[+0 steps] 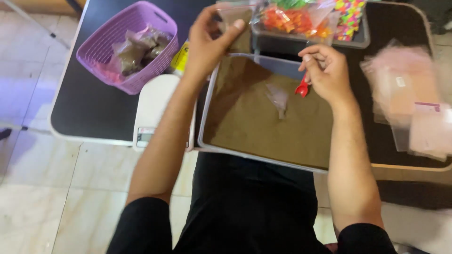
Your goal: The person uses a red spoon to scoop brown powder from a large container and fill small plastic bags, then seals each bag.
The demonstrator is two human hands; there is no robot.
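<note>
Left hand (207, 40), upper centre, pinches a small clear bag (230, 16) shut-fingered above the far rim of the grey tray (207, 141). Right hand (325, 70) grips a red scoop (302, 88) over the brown powder (263, 127). Purple basket (106, 44) of filled packets sits upper left, near the table edge. White scale (153, 110) abuts the tray's left rim. Empty bags (409, 99) crowd the right edge.

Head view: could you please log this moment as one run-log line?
left hand: holds small clear bag | right hand: holds red scoop | below: tray of brown powder | left: purple basket
</note>
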